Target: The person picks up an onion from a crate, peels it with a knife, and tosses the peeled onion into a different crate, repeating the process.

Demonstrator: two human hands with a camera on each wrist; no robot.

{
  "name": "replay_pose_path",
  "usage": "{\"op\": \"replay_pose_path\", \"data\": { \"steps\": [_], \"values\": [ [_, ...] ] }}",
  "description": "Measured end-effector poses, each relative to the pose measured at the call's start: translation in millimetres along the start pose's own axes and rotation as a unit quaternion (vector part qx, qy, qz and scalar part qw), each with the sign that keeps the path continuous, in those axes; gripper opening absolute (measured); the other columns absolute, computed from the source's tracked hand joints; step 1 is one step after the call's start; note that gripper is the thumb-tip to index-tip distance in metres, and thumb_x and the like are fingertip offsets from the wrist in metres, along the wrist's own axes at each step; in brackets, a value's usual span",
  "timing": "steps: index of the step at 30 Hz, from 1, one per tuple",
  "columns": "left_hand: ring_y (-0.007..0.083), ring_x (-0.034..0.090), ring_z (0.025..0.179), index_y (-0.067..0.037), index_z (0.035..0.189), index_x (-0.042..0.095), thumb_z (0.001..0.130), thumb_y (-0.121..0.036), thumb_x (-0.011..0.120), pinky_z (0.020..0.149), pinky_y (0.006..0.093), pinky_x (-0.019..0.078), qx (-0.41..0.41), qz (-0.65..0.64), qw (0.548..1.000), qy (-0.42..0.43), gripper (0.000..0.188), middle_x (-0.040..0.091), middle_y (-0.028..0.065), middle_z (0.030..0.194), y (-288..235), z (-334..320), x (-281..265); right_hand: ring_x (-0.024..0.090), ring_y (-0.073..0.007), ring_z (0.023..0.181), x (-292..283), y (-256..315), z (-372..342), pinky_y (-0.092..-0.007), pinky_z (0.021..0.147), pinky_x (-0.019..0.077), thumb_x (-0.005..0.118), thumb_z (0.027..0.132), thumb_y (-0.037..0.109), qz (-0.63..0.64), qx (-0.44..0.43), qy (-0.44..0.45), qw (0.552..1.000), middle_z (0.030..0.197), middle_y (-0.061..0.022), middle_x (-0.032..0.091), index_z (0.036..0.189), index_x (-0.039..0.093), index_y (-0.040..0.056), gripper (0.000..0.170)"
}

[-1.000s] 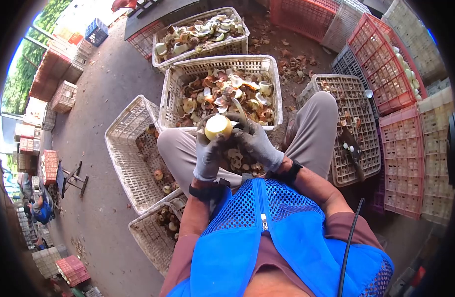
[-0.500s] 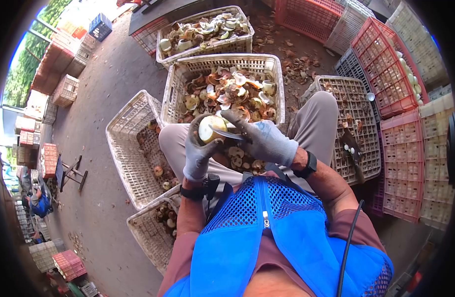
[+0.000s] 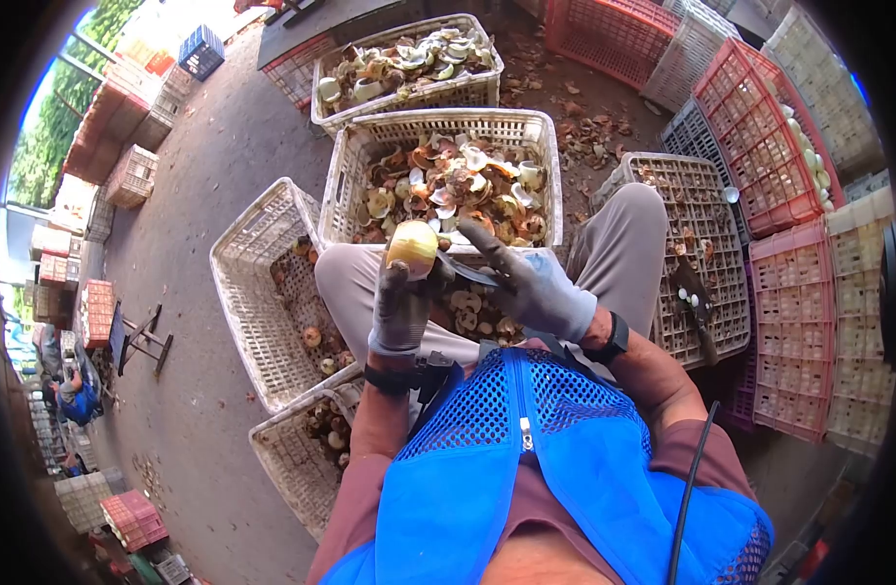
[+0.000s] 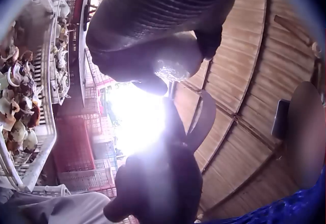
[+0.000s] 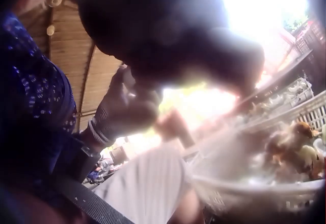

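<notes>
In the head view my gloved left hand (image 3: 401,307) grips an onion (image 3: 413,244), its smooth yellow side facing up over the near rim of the peel crate. My gloved right hand (image 3: 541,292) holds a small knife (image 3: 472,275) just right of the onion, the blade pointing left towards it. The left wrist view shows the knife's curved blade (image 4: 205,119) against the bright background, below the onion (image 4: 175,56) in the dark glove. Glare and shadow blur the right hand (image 5: 163,30) in the right wrist view.
A white crate of onion peels (image 3: 541,132) stands ahead, another peel crate (image 3: 497,73) behind it. At left, a crate (image 3: 235,278) contains some onions. On an upturned crate (image 3: 731,322) at right lies a dark blade-like tool (image 3: 697,302). Stacked red crates (image 3: 787,341) stand farther right.
The onion's pale cut face was up, then turned right with the blade against it; now its yellow side is up. The right hand and knife have drawn slightly right, off the onion.
</notes>
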State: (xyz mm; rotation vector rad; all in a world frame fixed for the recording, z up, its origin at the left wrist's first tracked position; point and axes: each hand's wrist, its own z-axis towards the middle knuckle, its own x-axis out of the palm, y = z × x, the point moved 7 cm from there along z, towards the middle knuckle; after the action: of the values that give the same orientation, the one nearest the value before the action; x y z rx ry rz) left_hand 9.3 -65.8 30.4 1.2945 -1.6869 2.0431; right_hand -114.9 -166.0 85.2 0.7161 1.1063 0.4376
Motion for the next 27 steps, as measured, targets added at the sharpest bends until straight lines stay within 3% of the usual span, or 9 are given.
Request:
{"op": "replay_pose_path", "data": {
  "steps": [5,8,14,17,19,21,23,25,27],
  "values": [
    [0.0175,0.061,0.101,-0.004,0.133,0.044,0.082,-0.039,0.07,0.082,0.0306,0.0509,-0.012,-0.055,0.998,-0.004,0.068,0.06,0.0084,0.117,13,-5,-7,0.066,-0.0344,0.067,9,2,5,-0.045,0.055,0.0502,0.06,0.086,0.019,-0.082,-0.055,-0.041,0.994,0.082,-0.0141,0.066,0.149,0.03,0.0166,0.069],
    [0.0157,0.06,0.097,-0.004,0.134,0.043,0.08,-0.041,0.072,0.079,0.0292,0.0509,0.007,-0.045,0.997,-0.061,0.072,0.06,0.006,0.112,11,-7,1,0.065,-0.0325,0.063,16,-2,-1,-0.0447,0.051,0.049,0.058,0.087,0.02,-0.199,-0.055,-0.028,0.978,0.078,-0.0148,0.064,0.15,0.028,0.02,0.07],
    [0.0134,0.059,0.088,-0.004,0.133,0.043,0.077,-0.043,0.072,0.077,0.0273,0.0507,0.003,0.04,0.999,-0.013,0.074,0.058,0.0047,0.1,8,0,-3,0.065,-0.033,0.063,14,-3,11,-0.0456,0.053,0.0501,0.058,0.089,0.021,-0.152,0.004,0.053,0.987,0.08,-0.0162,0.065,0.15,0.027,0.025,0.069],
    [0.0147,0.059,0.089,-0.002,0.131,0.043,0.076,-0.041,0.071,0.075,0.0282,0.0513,0.033,0.085,0.996,-0.017,0.073,0.059,0.0071,0.103,-2,2,-6,0.068,-0.0291,0.074,15,1,17,-0.042,0.062,0.053,0.057,0.092,0.02,-0.034,0.055,0.068,0.996,0.093,-0.0151,0.068,0.149,0.03,0.0205,0.063],
    [0.0161,0.06,0.092,-0.001,0.131,0.043,0.076,-0.039,0.07,0.078,0.0295,0.0518,0.052,0.112,0.992,-0.017,0.072,0.06,0.0085,0.108,-7,5,-12,0.067,-0.0248,0.08,29,-2,22,-0.0382,0.067,0.0529,0.055,0.093,0.019,0.172,0.029,0.019,0.985,0.1,-0.0122,0.067,0.148,0.034,0.0171,0.059],
    [0.017,0.061,0.094,-0.001,0.132,0.043,0.076,-0.037,0.07,0.08,0.0299,0.0517,0.05,0.113,0.992,-0.012,0.072,0.059,0.0091,0.11,-9,5,-18,0.061,-0.0145,0.096,40,-11,18,-0.0293,0.081,0.0493,0.052,0.093,0.011,0.348,0.116,0.055,0.929,0.111,-0.0061,0.064,0.143,0.042,0.0099,0.051],
    [0.0178,0.061,0.096,0.0,0.133,0.042,0.075,-0.035,0.07,0.082,0.0304,0.0518,0.048,0.111,0.993,-0.005,0.073,0.059,0.0097,0.112,-10,4,-19,0.06,-0.015,0.098,47,-13,15,-0.0288,0.085,0.048,0.051,0.092,0.008,0.48,0.223,0.095,0.843,0.113,-0.0057,0.064,0.142,0.043,0.0079,0.051],
    [0.0186,0.06,0.098,0.0,0.134,0.041,0.074,-0.034,0.071,0.083,0.0312,0.0521,0.046,0.105,0.993,0.007,0.075,0.058,0.0103,0.115,-10,3,-14,0.058,-0.0133,0.099,55,-18,12,-0.0281,0.089,0.0468,0.051,0.09,0.003,0.517,0.248,0.104,0.813,0.118,-0.0047,0.062,0.14,0.044,0.0044,0.052],
    [0.0187,0.06,0.1,0.0,0.135,0.04,0.073,-0.034,0.072,0.085,0.0315,0.0516,0.008,0.064,0.998,-0.004,0.078,0.058,0.0106,0.117,-3,2,-22,0.062,-0.0182,0.098,54,-21,16,-0.0311,0.087,0.049,0.051,0.088,0.003,0.445,0.172,0.082,0.875,0.118,-0.0079,0.064,0.141,0.043,0.0067,0.053]
  ]
}}
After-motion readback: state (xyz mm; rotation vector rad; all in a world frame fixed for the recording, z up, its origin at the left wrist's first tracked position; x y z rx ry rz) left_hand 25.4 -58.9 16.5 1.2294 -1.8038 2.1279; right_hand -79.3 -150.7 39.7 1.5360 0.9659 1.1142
